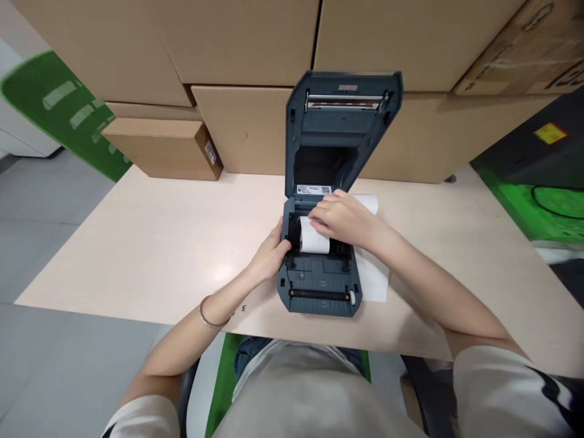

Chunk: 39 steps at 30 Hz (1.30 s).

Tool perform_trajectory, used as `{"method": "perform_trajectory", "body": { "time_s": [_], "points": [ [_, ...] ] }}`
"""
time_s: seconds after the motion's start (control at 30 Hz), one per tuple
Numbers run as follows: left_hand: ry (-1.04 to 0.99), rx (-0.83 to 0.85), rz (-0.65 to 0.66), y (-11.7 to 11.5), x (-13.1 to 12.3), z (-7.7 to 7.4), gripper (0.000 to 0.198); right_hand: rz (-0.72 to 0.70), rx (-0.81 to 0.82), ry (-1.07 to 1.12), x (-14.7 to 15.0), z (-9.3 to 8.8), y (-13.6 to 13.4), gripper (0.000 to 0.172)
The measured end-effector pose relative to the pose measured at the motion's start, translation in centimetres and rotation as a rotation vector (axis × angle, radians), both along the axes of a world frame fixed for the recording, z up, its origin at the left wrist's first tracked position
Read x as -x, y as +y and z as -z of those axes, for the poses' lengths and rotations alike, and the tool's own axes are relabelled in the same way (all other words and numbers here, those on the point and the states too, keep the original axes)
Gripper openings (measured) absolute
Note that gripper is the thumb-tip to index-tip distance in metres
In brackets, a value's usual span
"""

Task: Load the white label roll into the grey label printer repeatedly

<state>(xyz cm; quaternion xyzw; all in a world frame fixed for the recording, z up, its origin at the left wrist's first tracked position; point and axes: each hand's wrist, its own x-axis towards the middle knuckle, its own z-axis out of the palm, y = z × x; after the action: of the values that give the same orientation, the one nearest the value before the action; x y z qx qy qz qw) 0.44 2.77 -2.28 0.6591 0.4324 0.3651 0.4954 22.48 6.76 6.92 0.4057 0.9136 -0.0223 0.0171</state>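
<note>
A dark grey label printer [319,299] sits on the table with its lid [345,131] tilted up and back. A white paper roll [314,238] lies in the printer's open bay. My left hand [269,254] grips the left wall of the printer, the thumb over the rim and the other fingers partly hidden along the outside. From the right, my right hand [340,216] reaches over the bay with its fingers bent down onto the top of the roll. Its fingertips are partly out of sight.
White paper [373,277] lies flat right of the printer, and a white rolled piece [368,202] shows behind my right hand. Large cardboard boxes [246,42] line the table's back edge. A smaller brown box [159,146] stands at the back left of the table [182,243].
</note>
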Motion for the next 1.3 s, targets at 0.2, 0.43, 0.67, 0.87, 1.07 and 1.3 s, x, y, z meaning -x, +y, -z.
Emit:
{"method": "perform_trajectory", "body": {
  "time_s": [0.2,0.43,0.67,0.87,1.07,1.3],
  "points": [
    [-0.038,0.000,0.001,0.0,0.0,0.2,0.077,0.047,0.160,-0.041,0.7,0.8,-0.2,0.049],
    [-0.010,-0.017,0.002,0.1,0.1,0.0,0.076,0.075,0.271,-0.123,1.4,0.3,0.0,0.048],
    [-0.017,0.020,-0.006,0.0,0.1,-0.1,0.077,0.075,0.296,-0.107,1.6,0.2,0.5,0.013],
    [-0.035,0.028,0.006,0.2,0.2,0.6,0.081,0.132,0.172,0.110,-1.2,-2.9,-2.1,0.019],
    [-0.057,0.042,0.015,0.0,0.2,0.8,0.082,0.603,0.034,0.328,-12.4,-6.6,-3.8,0.043],
    [-0.032,0.049,-0.017,0.1,0.0,0.5,0.083,0.811,0.107,0.094,-19.4,3.1,1.0,0.038]
  ]
}}
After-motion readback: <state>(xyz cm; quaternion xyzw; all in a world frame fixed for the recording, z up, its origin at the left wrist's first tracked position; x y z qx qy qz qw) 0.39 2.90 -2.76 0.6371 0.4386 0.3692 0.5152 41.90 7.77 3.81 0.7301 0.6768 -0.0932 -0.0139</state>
